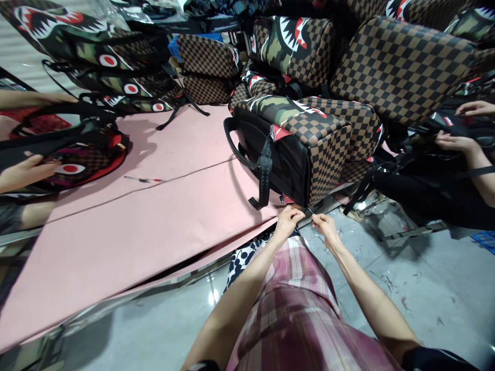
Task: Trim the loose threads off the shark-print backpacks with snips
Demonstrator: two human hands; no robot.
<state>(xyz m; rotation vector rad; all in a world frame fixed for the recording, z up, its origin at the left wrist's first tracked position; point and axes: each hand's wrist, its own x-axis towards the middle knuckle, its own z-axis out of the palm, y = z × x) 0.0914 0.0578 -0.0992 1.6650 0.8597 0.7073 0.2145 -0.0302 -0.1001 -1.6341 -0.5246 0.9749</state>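
Just below the near corner of a brown-and-black checkered backpack (pixel 328 149), my two hands work close together above my lap. My left hand (pixel 289 220) is closed in a pinch at the table edge, and what it holds is too small to make out. A short gap to the right, my right hand (pixel 325 226) is also pinched, its fingertips at a thin pale line (pixel 310 211) that I cannot name. The backpack lies with its black padded back and a hanging black strap (pixel 265 172) towards me. Camouflage and shark-teeth print covers its upper side.
A pink table (pixel 166 226) stretches left, with a cord (pixel 185 176) and a small pen-like tool (pixel 144 180) on it. More checkered bags (pixel 402 67) are piled behind. At left, another person's hand (pixel 31 170) is on a backpack; at right, another person's hands (pixel 458 141) hold a dark bag.
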